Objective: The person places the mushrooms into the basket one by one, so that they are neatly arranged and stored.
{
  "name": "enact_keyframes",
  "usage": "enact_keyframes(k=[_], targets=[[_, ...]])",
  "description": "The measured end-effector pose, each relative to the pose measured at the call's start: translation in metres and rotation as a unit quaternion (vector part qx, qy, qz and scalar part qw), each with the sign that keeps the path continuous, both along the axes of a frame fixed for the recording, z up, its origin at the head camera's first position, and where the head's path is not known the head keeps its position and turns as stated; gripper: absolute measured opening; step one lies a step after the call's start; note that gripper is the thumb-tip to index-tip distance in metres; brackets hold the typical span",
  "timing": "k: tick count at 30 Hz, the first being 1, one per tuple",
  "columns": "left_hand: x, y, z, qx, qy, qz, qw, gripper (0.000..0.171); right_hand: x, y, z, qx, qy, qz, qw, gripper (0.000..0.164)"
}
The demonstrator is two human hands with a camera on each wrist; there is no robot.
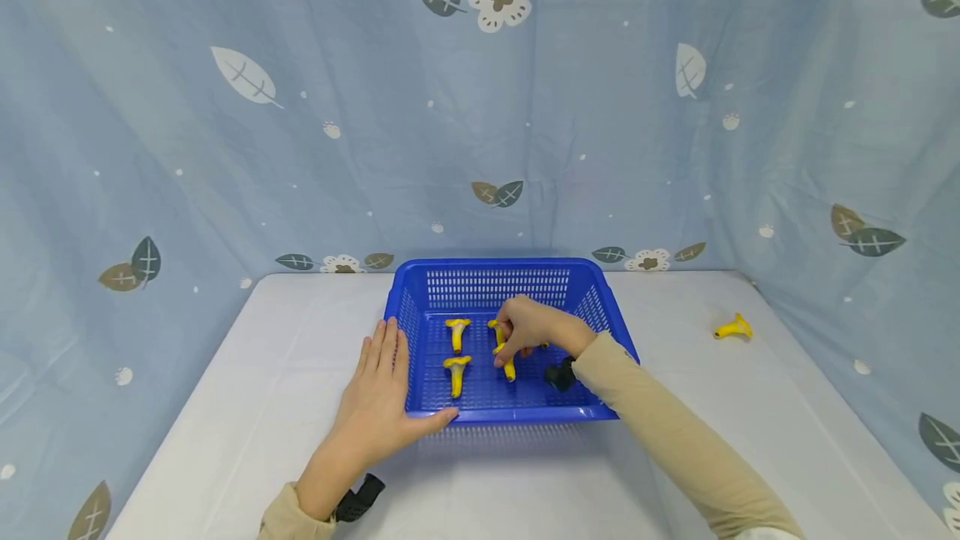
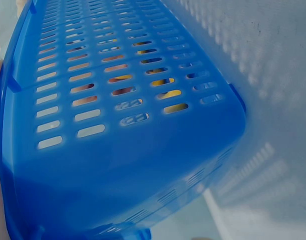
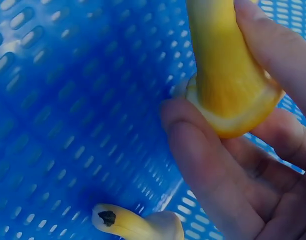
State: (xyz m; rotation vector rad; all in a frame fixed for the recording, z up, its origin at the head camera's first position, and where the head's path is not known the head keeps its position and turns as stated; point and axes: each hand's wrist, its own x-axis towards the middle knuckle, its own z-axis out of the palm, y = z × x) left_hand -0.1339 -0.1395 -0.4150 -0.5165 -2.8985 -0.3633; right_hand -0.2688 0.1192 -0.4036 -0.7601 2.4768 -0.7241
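A blue plastic basket (image 1: 517,416) with slotted walls stands on the white table. Inside, my right hand (image 1: 531,327) pinches a yellow chanterelle mushroom (image 3: 225,65) by its cap, the stem pointing toward the near side. Two more chanterelles (image 1: 457,333) lie in a column at the left of the basket floor. Another chanterelle (image 1: 492,324) shows partly behind my right fingers, and a stem end (image 3: 109,217) appears low in the right wrist view. My left hand (image 1: 375,402) rests with straight fingers along the basket's left rim, thumb over the front rim.
One loose chanterelle (image 1: 733,327) lies on the white table (image 1: 697,423), right of the basket. A blue curtain (image 1: 360,107) printed with leaves and flowers hangs behind and beside the table. The left wrist view is mostly the basket's outer wall (image 2: 118,165).
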Motion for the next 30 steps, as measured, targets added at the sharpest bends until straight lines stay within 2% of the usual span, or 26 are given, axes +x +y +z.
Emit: enact_keyframes(k=[9,18,30], targets=[[-0.001,-0.001,-0.002,-0.002,0.011,-0.003,0.9999,0.128,0.002,-0.010,-0.008,0.049,0.011,0.036,0.998,0.038],[-0.001,-0.001,-0.002,0.001,0.009,-0.002,1.0000,0.128,0.004,-0.016,-0.011,0.085,0.035,0.048,0.995,0.041],[-0.001,0.000,-0.003,0.001,0.007,-0.002,1.0000,0.129,0.007,-0.017,-0.008,0.118,0.034,0.033,0.992,0.040]])
